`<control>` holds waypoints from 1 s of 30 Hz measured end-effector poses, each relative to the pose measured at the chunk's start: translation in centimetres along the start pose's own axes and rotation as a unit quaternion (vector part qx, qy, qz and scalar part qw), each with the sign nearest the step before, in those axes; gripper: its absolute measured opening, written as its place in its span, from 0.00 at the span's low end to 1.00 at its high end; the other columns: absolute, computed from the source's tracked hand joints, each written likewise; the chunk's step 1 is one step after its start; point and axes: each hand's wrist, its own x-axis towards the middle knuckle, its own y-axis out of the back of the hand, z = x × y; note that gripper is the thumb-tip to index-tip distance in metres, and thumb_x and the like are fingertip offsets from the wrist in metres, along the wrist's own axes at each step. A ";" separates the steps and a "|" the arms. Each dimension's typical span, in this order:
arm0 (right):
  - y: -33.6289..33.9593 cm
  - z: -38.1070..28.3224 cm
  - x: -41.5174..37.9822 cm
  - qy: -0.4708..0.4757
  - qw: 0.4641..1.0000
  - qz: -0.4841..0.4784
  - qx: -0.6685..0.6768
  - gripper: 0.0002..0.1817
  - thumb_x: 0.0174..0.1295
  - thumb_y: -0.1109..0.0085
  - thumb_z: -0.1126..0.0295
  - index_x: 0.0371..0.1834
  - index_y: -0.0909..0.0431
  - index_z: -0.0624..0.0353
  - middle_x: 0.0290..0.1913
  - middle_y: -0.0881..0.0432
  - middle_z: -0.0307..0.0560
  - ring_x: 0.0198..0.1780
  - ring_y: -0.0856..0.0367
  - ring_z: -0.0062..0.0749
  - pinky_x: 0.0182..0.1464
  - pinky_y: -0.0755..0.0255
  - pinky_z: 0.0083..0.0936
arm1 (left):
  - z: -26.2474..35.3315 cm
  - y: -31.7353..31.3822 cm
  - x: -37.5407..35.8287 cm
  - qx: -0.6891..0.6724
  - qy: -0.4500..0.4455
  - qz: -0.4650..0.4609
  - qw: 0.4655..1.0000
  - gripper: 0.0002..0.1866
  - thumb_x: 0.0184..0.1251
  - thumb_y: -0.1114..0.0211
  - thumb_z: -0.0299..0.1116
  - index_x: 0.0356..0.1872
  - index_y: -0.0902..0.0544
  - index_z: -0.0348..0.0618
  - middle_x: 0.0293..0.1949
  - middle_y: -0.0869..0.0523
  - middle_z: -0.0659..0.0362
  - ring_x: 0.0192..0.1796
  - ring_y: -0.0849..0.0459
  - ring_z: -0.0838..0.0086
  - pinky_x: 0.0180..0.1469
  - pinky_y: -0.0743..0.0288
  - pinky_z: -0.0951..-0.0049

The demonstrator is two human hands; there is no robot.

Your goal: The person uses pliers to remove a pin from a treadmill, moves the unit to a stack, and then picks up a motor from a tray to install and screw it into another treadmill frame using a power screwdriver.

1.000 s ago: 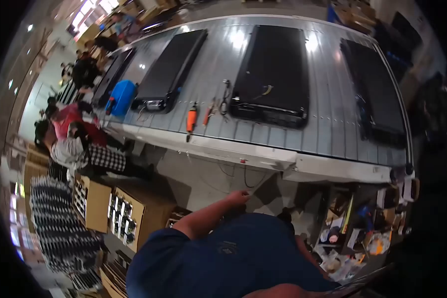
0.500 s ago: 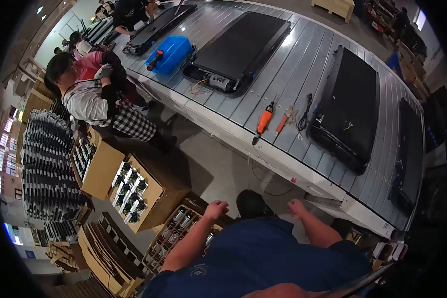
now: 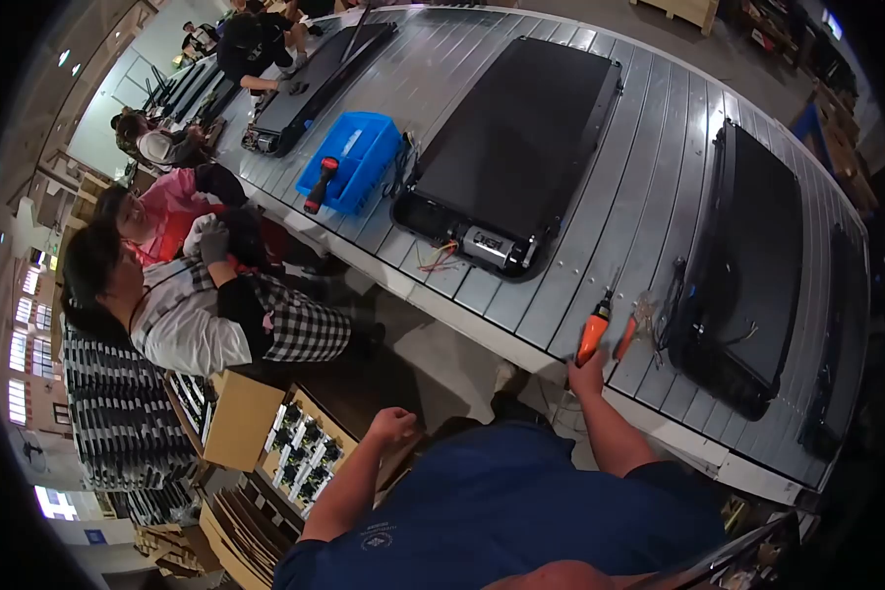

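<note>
Our right hand meets the lower end of the orange driver at the table's near edge; its fingers hide that end, so we cannot tell whether they grip or only touch. Our left hand curls into a loose fist, palm hidden, nothing visible in it. The rightmost panel fades into the dark border.

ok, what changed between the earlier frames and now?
The right hand moved forward to the table, onto the rear end of the orange driver; whether it grips can't be told. The left hand stays off the table. Blue bin and dark panels remain on it.
</note>
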 end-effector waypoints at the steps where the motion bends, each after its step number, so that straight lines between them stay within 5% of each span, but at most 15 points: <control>1: -2.8 2.4 1.8 0.011 0.998 0.042 -0.055 0.50 0.60 0.26 0.50 0.80 0.41 0.62 0.61 0.16 0.73 0.61 0.15 0.69 0.61 0.21 0.55 | -2.4 2.9 4.9 0.051 -0.043 0.001 0.998 0.14 0.74 0.29 0.39 0.48 0.10 0.37 0.32 0.11 0.58 0.33 0.14 0.74 0.34 0.20 0.71; 4: -0.4 -1.1 0.8 -0.057 0.997 -0.013 -0.053 0.52 0.63 0.26 0.51 0.83 0.45 0.61 0.63 0.16 0.72 0.63 0.15 0.68 0.63 0.21 0.52 | 1.0 7.1 9.2 -0.163 0.004 0.029 0.986 0.13 0.78 0.35 0.37 0.53 0.13 0.39 0.31 0.12 0.58 0.29 0.15 0.74 0.29 0.24 0.73; 7: -0.7 -1.6 1.1 -0.060 0.997 0.041 -0.020 0.53 0.59 0.23 0.53 0.83 0.44 0.60 0.63 0.16 0.72 0.64 0.16 0.67 0.66 0.23 0.51 | 5.8 9.0 14.0 -0.178 0.044 0.001 0.983 0.11 0.78 0.36 0.32 0.52 0.13 0.41 0.33 0.10 0.57 0.28 0.13 0.73 0.28 0.24 0.72; 10: 0.4 -4.2 0.9 -0.102 0.991 0.052 -0.073 0.52 0.60 0.24 0.55 0.83 0.42 0.63 0.74 0.27 0.72 0.74 0.25 0.64 0.72 0.27 0.52 | 11.6 11.7 23.0 -0.110 0.006 -0.084 0.990 0.10 0.78 0.35 0.34 0.51 0.13 0.41 0.33 0.11 0.57 0.29 0.13 0.72 0.29 0.24 0.72; 12: 0.1 -4.6 2.1 -0.066 0.977 0.175 -0.100 0.50 0.59 0.23 0.54 0.81 0.38 0.66 0.77 0.30 0.70 0.75 0.27 0.65 0.74 0.28 0.53 | 20.1 11.7 26.7 -0.074 -0.043 0.011 0.996 0.12 0.77 0.34 0.36 0.52 0.12 0.41 0.34 0.10 0.57 0.32 0.13 0.72 0.32 0.22 0.72; 14: 0.2 -8.2 4.5 -0.084 0.979 0.184 -0.032 0.37 0.67 0.29 0.54 0.72 0.26 0.69 0.66 0.19 0.64 0.66 0.19 0.58 0.67 0.24 0.46 | 28.5 14.2 39.3 -0.032 -0.184 0.020 0.982 0.17 0.76 0.33 0.41 0.50 0.10 0.36 0.37 0.08 0.55 0.37 0.10 0.70 0.42 0.17 0.66; 15: 0.4 -8.5 6.4 -0.092 0.981 0.165 0.049 0.33 0.70 0.31 0.55 0.69 0.23 0.68 0.59 0.14 0.60 0.59 0.14 0.54 0.63 0.21 0.42 | 34.9 14.2 37.0 0.008 -0.192 0.063 0.979 0.18 0.75 0.33 0.42 0.48 0.10 0.34 0.40 0.06 0.51 0.41 0.08 0.65 0.46 0.17 0.64; 16: 0.7 -11.2 7.0 -0.043 0.979 0.129 0.151 0.25 0.75 0.36 0.55 0.63 0.18 0.64 0.44 0.12 0.46 0.44 0.13 0.36 0.49 0.20 0.31 | 37.3 14.6 40.7 0.080 -0.268 0.109 0.954 0.19 0.74 0.32 0.42 0.50 0.09 0.35 0.43 0.06 0.47 0.46 0.06 0.58 0.51 0.16 0.62; 21: 0.2 -23.6 15.4 -0.151 0.941 -0.005 0.302 0.18 0.77 0.37 0.55 0.55 0.17 0.58 0.36 0.18 0.35 0.35 0.20 0.19 0.34 0.29 0.20 | 52.4 13.4 48.0 0.151 -0.318 0.159 0.922 0.31 0.71 0.30 0.52 0.63 0.14 0.36 0.57 0.09 0.42 0.62 0.11 0.49 0.65 0.19 0.58; 23: 0.3 -26.6 20.5 -0.159 0.937 0.001 0.310 0.18 0.77 0.37 0.53 0.54 0.17 0.57 0.37 0.18 0.35 0.35 0.20 0.19 0.34 0.29 0.19 | 58.9 12.5 48.3 0.188 -0.311 0.092 0.927 0.38 0.70 0.29 0.58 0.68 0.18 0.35 0.63 0.12 0.40 0.67 0.14 0.48 0.69 0.22 0.59; 26: 0.7 -27.9 29.6 -0.136 0.938 0.039 0.317 0.22 0.76 0.37 0.48 0.57 0.17 0.55 0.40 0.15 0.36 0.38 0.17 0.21 0.38 0.25 0.22 | 62.6 9.1 58.2 0.124 -0.346 0.038 0.929 0.46 0.68 0.24 0.59 0.72 0.23 0.28 0.63 0.12 0.39 0.67 0.13 0.50 0.70 0.23 0.58; 28: 1.0 -30.7 35.2 -0.127 0.954 0.065 0.263 0.26 0.76 0.38 0.43 0.60 0.17 0.53 0.43 0.16 0.37 0.41 0.19 0.22 0.42 0.25 0.25 | 65.1 6.6 60.2 0.003 -0.302 -0.017 0.953 0.46 0.69 0.23 0.58 0.72 0.24 0.25 0.62 0.11 0.42 0.66 0.13 0.55 0.69 0.22 0.60; 30: 1.5 -34.4 39.2 -0.147 0.930 0.036 0.334 0.34 0.75 0.39 0.37 0.65 0.17 0.57 0.49 0.13 0.43 0.48 0.15 0.30 0.52 0.21 0.31 | 69.6 6.3 56.1 0.084 -0.293 -0.058 0.951 0.43 0.71 0.24 0.57 0.71 0.22 0.26 0.62 0.11 0.46 0.65 0.14 0.62 0.68 0.22 0.63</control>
